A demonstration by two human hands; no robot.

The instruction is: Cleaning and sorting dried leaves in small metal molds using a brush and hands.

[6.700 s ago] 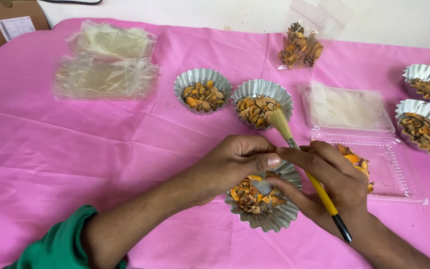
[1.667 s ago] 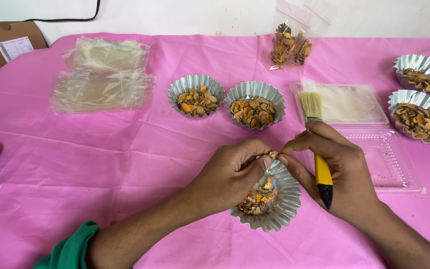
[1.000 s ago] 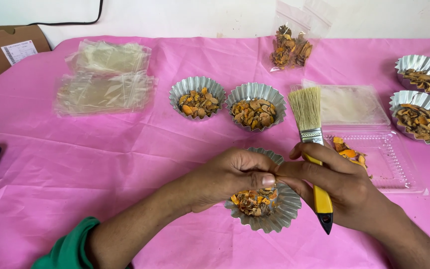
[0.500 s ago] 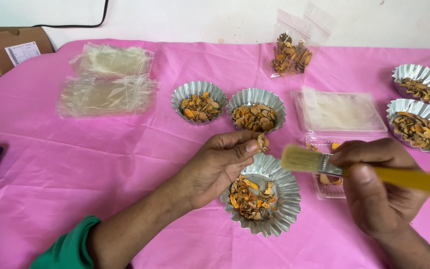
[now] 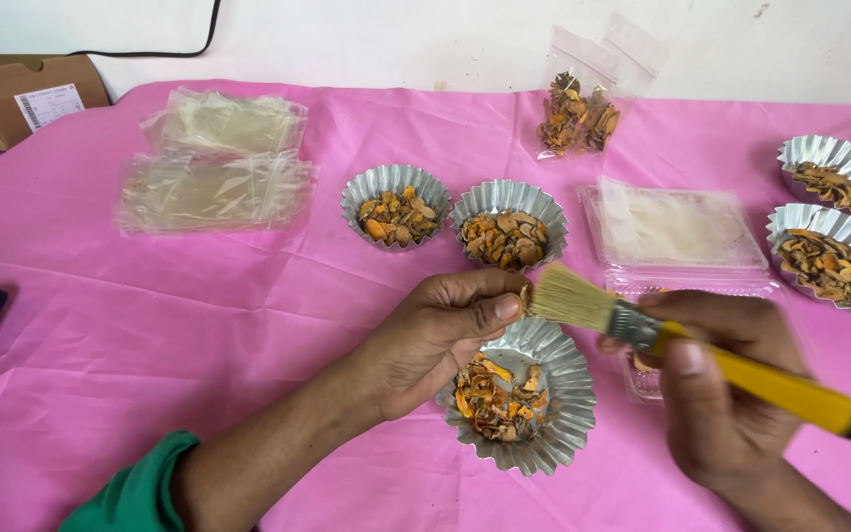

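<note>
Pinching a small dried piece (image 5: 525,293) between thumb and fingertips, the left hand (image 5: 435,335) is held just above the nearest fluted foil cup (image 5: 556,379) of orange-brown dried slices, while the right hand (image 5: 716,394) is wrapped around a yellow-handled brush (image 5: 642,325) whose bristles are laid against that piece. Brushing would best be done with light strokes away from the fingertips, over the cup, so that nothing is knocked onto the pink tablecloth (image 5: 150,325). Beyond, two more filled foil cups (image 5: 396,207) are set side by side, with a clear plastic tray (image 5: 682,232) to their right and a small clear bag of pieces (image 5: 578,108) farther back.
</note>
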